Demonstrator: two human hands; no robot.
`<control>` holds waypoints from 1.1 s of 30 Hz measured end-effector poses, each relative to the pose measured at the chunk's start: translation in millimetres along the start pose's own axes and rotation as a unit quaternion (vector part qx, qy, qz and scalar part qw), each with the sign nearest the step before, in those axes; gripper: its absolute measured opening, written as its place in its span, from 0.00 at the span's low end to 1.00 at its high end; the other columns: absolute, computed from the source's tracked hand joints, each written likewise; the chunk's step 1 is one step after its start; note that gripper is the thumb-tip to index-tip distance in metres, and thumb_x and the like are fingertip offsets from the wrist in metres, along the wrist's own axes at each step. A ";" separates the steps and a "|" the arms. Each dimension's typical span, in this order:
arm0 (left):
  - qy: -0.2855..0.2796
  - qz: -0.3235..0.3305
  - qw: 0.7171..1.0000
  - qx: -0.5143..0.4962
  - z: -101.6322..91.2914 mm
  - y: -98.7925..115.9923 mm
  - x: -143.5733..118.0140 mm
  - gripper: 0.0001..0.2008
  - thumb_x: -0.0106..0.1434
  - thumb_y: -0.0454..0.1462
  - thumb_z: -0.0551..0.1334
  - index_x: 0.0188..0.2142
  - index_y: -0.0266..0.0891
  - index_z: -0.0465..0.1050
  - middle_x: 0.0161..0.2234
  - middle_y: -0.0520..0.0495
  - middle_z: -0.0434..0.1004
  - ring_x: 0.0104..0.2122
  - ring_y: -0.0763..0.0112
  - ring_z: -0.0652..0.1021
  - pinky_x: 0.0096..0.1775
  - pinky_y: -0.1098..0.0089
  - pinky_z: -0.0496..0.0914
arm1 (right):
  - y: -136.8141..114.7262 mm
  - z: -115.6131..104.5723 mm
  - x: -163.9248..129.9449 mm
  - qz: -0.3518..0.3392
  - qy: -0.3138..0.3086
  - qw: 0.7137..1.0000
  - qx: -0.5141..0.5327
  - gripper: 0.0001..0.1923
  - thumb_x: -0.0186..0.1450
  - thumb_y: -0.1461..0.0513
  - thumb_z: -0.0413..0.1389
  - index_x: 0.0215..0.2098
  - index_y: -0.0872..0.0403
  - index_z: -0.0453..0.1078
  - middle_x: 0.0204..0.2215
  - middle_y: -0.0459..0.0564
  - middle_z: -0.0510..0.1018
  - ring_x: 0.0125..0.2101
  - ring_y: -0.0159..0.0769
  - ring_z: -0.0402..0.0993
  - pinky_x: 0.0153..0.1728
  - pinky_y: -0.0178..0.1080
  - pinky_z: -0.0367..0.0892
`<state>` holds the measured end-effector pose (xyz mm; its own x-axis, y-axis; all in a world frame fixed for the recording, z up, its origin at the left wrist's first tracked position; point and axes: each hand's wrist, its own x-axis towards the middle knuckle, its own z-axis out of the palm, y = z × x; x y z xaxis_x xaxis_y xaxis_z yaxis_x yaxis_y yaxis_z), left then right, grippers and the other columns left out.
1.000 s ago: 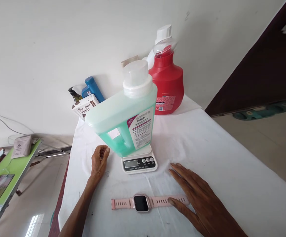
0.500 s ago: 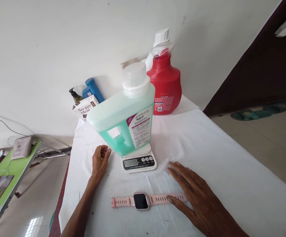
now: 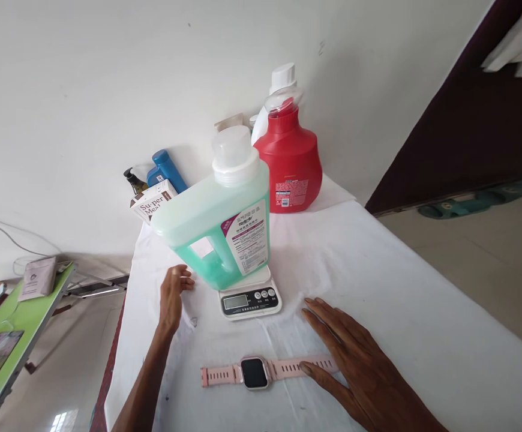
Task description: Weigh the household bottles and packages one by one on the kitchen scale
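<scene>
A green detergent jug point(image 3: 218, 228) with a clear cap stands on a small white kitchen scale point(image 3: 249, 298) on the white-covered table point(image 3: 400, 312). My left hand point(image 3: 172, 295) rests on the cloth just left of the jug's base, fingers loosely curled and holding nothing. My right hand point(image 3: 351, 360) lies flat on the table, fingers spread, its thumb touching the right strap of a pink smartwatch point(image 3: 261, 371) that lies flat in front of the scale.
A red detergent bottle point(image 3: 290, 162) and a white bottle point(image 3: 279, 84) stand at the back against the wall. A blue bottle point(image 3: 164, 171), a dark pump bottle point(image 3: 132, 179) and a carton point(image 3: 150, 201) sit back left. A green side table point(image 3: 13, 324) is at left.
My left hand has opened slightly and shifted a little left of the jug. The view has shifted right; my right hand has stayed on the watch strap.
</scene>
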<state>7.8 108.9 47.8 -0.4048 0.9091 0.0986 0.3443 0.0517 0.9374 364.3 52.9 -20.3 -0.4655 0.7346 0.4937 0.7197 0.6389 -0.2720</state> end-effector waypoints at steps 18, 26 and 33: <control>0.066 0.130 0.951 -0.272 93.4 167.0 25.0 0.31 0.44 0.53 0.79 0.23 0.41 0.59 0.20 0.59 0.52 0.20 0.80 0.59 0.21 0.75 0.57 | -1.5 -7.1 2.2 0.024 0.012 1.000 0.013 0.36 0.73 0.51 0.56 0.73 0.60 0.57 0.70 0.61 0.65 0.67 0.50 0.64 0.63 0.50 0.66; -0.075 0.132 0.943 -0.296 166.0 202.8 62.3 0.34 0.52 0.61 0.72 0.23 0.43 0.51 0.21 0.58 0.48 0.19 0.80 0.56 0.20 0.73 0.53 | -1.2 -8.7 3.7 0.028 0.003 1.000 0.014 0.38 0.73 0.52 0.56 0.75 0.60 0.53 0.69 0.60 0.66 0.67 0.49 0.65 0.62 0.50 0.67; -0.161 0.143 0.938 -0.270 224.6 178.2 78.1 0.27 0.65 0.55 0.64 0.24 0.44 0.53 0.19 0.56 0.47 0.18 0.77 0.56 0.20 0.70 0.53 | 0.8 -10.4 3.5 0.024 0.010 1.000 0.009 0.41 0.72 0.52 0.56 0.76 0.60 0.49 0.69 0.60 0.67 0.66 0.49 0.66 0.60 0.49 0.68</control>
<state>227.8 282.0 147.5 -0.0536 0.9361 0.3477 -0.1154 -0.3516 0.9290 368.6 53.6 -10.3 -0.4201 0.7596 0.4964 0.7312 0.6074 -0.3106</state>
